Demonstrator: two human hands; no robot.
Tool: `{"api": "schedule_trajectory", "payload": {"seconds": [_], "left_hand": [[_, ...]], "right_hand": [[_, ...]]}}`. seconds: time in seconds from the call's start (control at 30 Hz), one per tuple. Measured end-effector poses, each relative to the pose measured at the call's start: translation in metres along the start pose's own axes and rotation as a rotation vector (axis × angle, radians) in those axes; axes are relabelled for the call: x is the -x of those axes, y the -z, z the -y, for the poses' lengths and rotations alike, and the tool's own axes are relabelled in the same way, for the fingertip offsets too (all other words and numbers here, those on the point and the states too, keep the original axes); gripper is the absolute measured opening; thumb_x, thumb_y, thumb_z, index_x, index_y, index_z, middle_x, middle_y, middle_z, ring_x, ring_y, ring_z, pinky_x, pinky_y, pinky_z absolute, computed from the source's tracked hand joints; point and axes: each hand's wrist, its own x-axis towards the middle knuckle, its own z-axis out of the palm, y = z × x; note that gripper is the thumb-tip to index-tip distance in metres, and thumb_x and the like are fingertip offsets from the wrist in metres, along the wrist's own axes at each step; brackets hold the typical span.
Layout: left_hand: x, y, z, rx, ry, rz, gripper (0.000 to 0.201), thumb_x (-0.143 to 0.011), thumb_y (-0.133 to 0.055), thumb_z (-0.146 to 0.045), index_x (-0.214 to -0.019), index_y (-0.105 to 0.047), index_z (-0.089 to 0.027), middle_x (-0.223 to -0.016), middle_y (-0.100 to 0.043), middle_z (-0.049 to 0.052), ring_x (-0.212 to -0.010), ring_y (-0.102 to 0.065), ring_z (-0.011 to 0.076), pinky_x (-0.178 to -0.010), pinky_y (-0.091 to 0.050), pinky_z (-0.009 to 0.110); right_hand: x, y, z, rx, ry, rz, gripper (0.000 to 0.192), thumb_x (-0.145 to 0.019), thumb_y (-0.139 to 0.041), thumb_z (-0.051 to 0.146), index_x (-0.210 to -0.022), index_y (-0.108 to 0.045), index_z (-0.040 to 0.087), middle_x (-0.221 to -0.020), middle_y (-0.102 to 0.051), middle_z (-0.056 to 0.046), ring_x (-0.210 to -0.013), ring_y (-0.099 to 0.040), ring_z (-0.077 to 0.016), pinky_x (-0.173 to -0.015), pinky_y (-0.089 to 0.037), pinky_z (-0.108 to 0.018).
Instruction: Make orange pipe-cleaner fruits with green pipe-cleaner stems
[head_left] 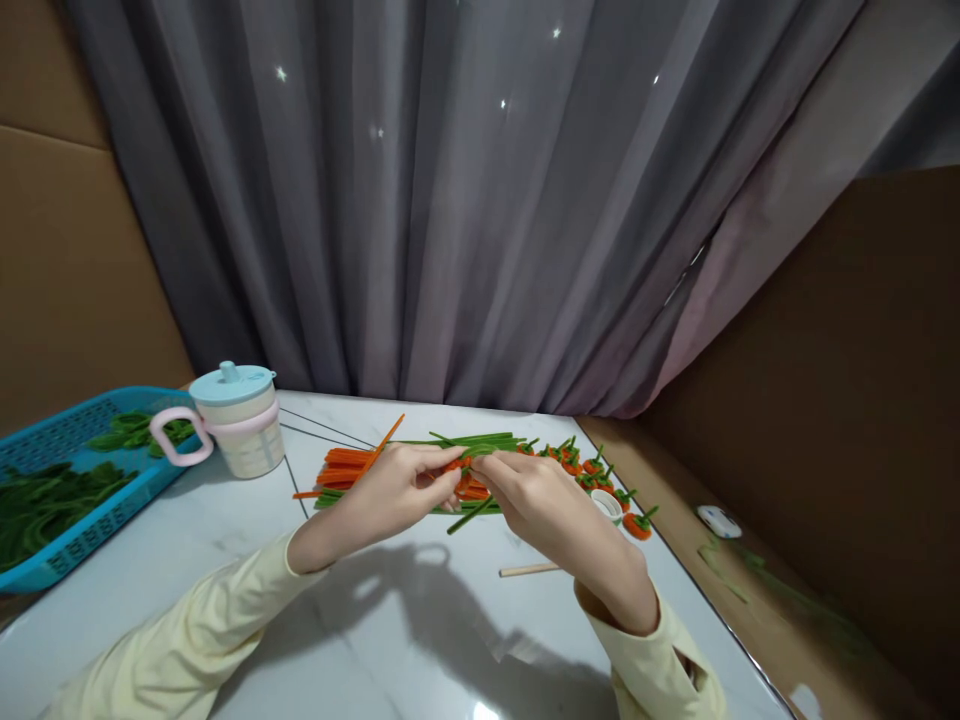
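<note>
Over the middle of the table, my left hand (pixel 386 490) pinches a small orange pipe-cleaner piece (pixel 456 464) between thumb and fingers. My right hand (pixel 540 500) is closed at its other side, with fingertips on a green pipe cleaner (pixel 481 451) joined to or lying against the orange part; the fingers hide just how. Beneath and beyond the hands lie a bundle of orange pipe cleaners (pixel 343 466) and a bundle of green pipe cleaners (pixel 487 439). Right of my right hand sit several small orange pipe-cleaner fruits with green tops, the nearest fruit (pixel 637 526) apart from the group.
A lidded cup (pixel 251 435) with a pink handle stands at left, beside a blue basket (pixel 112 520) holding green fuzzy leaf shapes. A white ring-shaped item (pixel 606 506) and a thin wooden stick (pixel 529 570) lie at right. Grey curtains (pixel 450 200) hang behind the table.
</note>
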Motion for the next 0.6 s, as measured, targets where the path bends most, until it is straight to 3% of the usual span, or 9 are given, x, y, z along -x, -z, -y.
{"api": "schedule_trajectory", "payload": {"seconds": [0.13,0.37,0.6], "left_hand": [[-0.001,-0.004,0.002,0.075,0.022,-0.024,0.023,-0.082,-0.050,-0.026,-0.086,-0.070,-0.018,-0.069,-0.069,0.001,-0.066,-0.065,0.0179,-0.061,-0.051,0.024],[-0.004,-0.015,0.009,0.083,-0.028,-0.196,0.018,-0.076,-0.055,-0.021,-0.077,-0.072,-0.018,-0.062,-0.066,0.000,-0.057,-0.059,0.0150,-0.052,-0.047,0.021],[-0.005,-0.020,0.016,0.046,-0.043,-0.226,0.022,-0.076,-0.053,-0.019,-0.085,-0.074,-0.019,-0.070,-0.068,0.000,-0.055,-0.060,0.0142,-0.052,-0.047,0.022]], "right_hand": [[0.000,-0.003,0.002,0.016,-0.064,0.032,0.021,-0.085,-0.042,0.000,-0.074,-0.050,0.017,-0.062,-0.053,0.002,-0.050,-0.045,-0.0115,-0.049,-0.024,-0.024],[-0.001,-0.014,0.012,0.062,-0.081,0.042,0.021,-0.086,-0.039,0.000,-0.078,-0.049,0.016,-0.066,-0.058,-0.001,-0.054,-0.052,-0.0139,-0.050,-0.027,-0.026],[0.006,0.004,-0.006,-0.211,-0.238,0.150,0.007,-0.083,-0.055,0.014,-0.077,-0.052,0.017,-0.058,-0.059,0.002,-0.048,-0.051,-0.0105,-0.046,-0.029,-0.021]]}}
